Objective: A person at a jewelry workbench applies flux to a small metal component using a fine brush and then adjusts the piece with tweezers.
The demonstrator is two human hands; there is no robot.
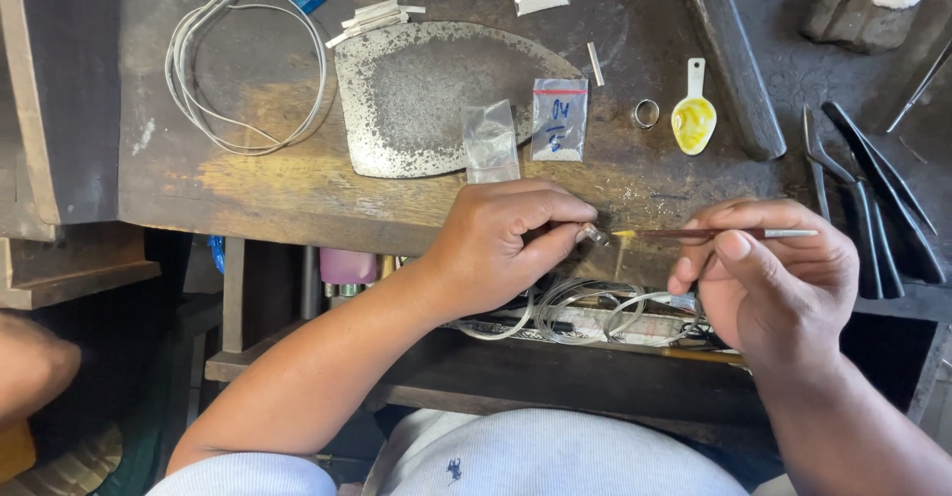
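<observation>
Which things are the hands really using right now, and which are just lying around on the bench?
In use:
left hand pinching a small metal ring piece
right hand holding a thin brush with a yellow tip

Lying about:
yellow spoon
loose ring
two small plastic bags
wire coil
flat metal plate
black pliers

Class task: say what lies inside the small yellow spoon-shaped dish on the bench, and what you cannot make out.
The spoon-shaped dish holds a yellow coating or paste across its bowl. Its depth and anything beneath that yellow layer cannot be seen. A metal ring lies just beside it, outside.
</observation>
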